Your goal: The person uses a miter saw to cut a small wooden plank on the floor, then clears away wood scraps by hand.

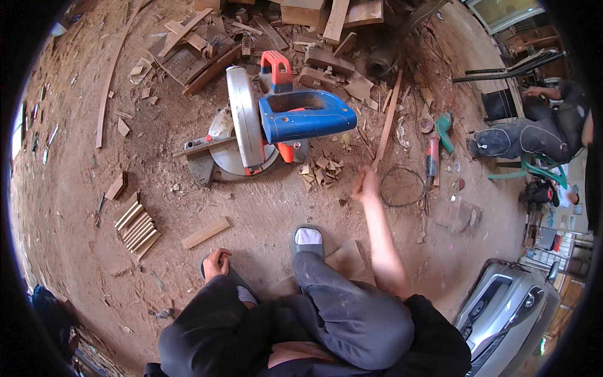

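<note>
Right of the frame's centre, the right hand [365, 183] is closed around the lower end of a long, thin wooden strip [388, 122], which slants from there toward the upper right. The left hand [217, 262], below and left of centre, lies beside the person's foot with its fingers loosely curled; whether anything is inside them cannot be told. Nearest to it is a short wooden slat [206, 233], flat on the ground, and farther left sits a row of cut wooden pieces [136, 228].

A mitre saw [308, 118] with a blue handle and a silver blade guard stands in the upper middle, with a heap of small wood offcuts [321, 171] just below its right side. To the right of the strip lie a red-and-grey power tool [432, 156] and a looped black cable [403, 205]. A silver car [502, 308] occupies the lower right, and a seated co-worker [540, 132] the upper right.
</note>
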Demonstrator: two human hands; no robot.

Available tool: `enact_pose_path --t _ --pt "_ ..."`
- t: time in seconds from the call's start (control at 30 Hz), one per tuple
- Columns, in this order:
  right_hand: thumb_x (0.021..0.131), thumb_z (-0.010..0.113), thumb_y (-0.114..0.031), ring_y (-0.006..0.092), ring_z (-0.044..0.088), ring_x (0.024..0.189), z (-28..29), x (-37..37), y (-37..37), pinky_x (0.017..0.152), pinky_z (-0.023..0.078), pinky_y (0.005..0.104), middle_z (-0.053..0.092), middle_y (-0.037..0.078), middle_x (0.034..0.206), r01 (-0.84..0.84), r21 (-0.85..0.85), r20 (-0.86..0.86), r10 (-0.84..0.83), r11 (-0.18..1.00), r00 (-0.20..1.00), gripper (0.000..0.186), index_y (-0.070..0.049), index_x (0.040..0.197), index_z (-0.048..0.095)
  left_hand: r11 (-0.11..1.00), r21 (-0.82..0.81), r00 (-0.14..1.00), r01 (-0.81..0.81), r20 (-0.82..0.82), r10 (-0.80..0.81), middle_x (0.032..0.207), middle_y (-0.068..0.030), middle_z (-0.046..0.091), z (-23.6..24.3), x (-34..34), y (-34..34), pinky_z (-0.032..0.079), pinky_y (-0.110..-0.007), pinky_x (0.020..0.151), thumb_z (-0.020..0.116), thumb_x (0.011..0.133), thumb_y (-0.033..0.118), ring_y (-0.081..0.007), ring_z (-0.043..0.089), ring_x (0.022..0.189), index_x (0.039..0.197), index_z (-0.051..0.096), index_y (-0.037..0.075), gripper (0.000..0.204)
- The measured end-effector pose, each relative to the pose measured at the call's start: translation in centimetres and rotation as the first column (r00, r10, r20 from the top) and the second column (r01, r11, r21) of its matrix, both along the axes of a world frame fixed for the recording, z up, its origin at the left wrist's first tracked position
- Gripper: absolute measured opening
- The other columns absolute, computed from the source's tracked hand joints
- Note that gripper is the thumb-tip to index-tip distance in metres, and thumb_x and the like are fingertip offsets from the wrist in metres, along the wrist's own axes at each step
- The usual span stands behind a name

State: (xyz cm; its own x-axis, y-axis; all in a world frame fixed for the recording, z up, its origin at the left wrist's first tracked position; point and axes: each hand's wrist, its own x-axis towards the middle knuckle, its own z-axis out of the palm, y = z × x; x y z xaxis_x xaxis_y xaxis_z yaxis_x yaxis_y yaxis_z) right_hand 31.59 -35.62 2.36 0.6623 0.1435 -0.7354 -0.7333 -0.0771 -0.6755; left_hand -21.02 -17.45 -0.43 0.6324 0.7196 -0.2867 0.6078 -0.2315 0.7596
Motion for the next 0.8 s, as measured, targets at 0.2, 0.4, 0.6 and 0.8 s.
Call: enact_pose_path --t 0.2,0.4,0.6,0.8 --pt "0.103 0.05 -0.031 0.0105 0.036 0.038 0.9 -5.0 -0.8 0.034 0.025 0.0313 0.039 -0.005 0.053 -0.067 -0.107 -0.01 0.066 0.992 0.998 0.04 -0.021 0.064 0.044 0.998 0.025 0.998 -0.066 0.018 0.065 0.065 -0.0131 0.056 0.8 -1.0 0.5 0.044 -0.036 0.055 0.063 0.09 0.007 -0.0243 0.057 0.055 0.09 0.07 0.006 0.007" --pt "0.105 0.048 -0.044 0.0132 0.038 0.041 -0.2 8.3 5.2 0.036 0.029 0.0339 0.038 -0.004 0.052 -0.178 -0.111 0.069 0.186 0.978 0.98 0.045 -0.02 0.066 0.047 0.999 0.029 0.999 -0.035 -0.024 0.036 0.068 -0.0159 0.059 1.4 0.7 1.0 0.046 -0.038 0.056 0.062 0.089 0.007 -0.0276 0.06 0.057 0.09 0.07 0.008 0.009" --pt "0.102 0.051 -0.043 0.0166 0.047 0.05 -1.9 17.0 1.9 0.042 0.034 0.0357 0.046 -0.001 0.057 -0.337 -0.116 0.181 0.354 0.934 0.918 0.036 -0.017 0.077 0.054 1.0 0.016 0.992 -0.006 0.128 0.004 0.072 -0.016 0.06 -0.5 3.9 0.4 0.046 -0.039 0.058 0.061 0.089 0.005 -0.0297 0.06 0.06 0.091 0.069 0.008 0.01" --pt "0.101 0.053 -0.042 0.0198 0.058 0.065 -2.1 1.6 6.0 0.057 0.047 0.0377 0.061 0.002 0.076 -0.241 -0.117 -0.018 0.241 0.963 0.97 0.031 -0.015 0.093 0.063 0.999 0.014 0.995 -0.037 0.098 0.035 0.074 -0.0175 0.064 0.3 -1.2 1.1 0.048 -0.04 0.059 0.059 0.089 0.004 -0.0335 0.064 0.064 0.092 0.069 0.005 0.01"
